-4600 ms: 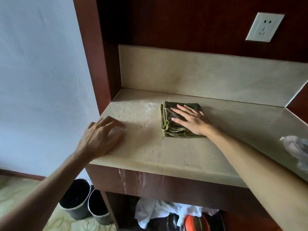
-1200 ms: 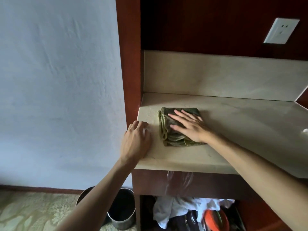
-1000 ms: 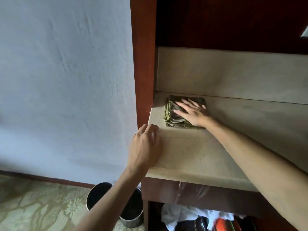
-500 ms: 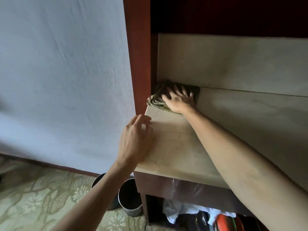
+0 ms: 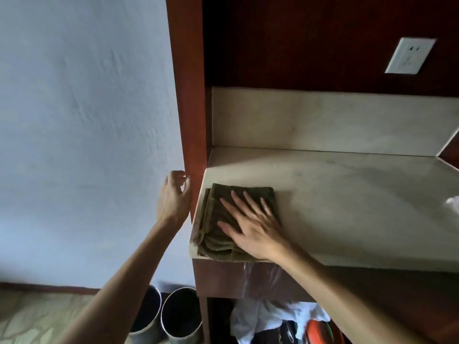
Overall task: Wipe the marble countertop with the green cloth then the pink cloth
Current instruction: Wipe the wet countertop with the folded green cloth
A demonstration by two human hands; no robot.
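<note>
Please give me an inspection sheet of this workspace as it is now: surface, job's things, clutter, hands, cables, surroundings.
Surface: marble countertop, faint smears.
Job's things: folded green cloth at the front left corner; pink cloth not seen.
Clutter: white object at the right edge, unclear.
Hands: right hand flat on the cloth; left hand off the counter, beside the wooden side panel.
Cables: nothing seen.
Surroundings: wall socket; two bins on the floor.

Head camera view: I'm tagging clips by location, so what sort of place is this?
Probably a hotel or guest room: a marble countertop in a dark wood niche, a wall socket, two small bins below.
</note>
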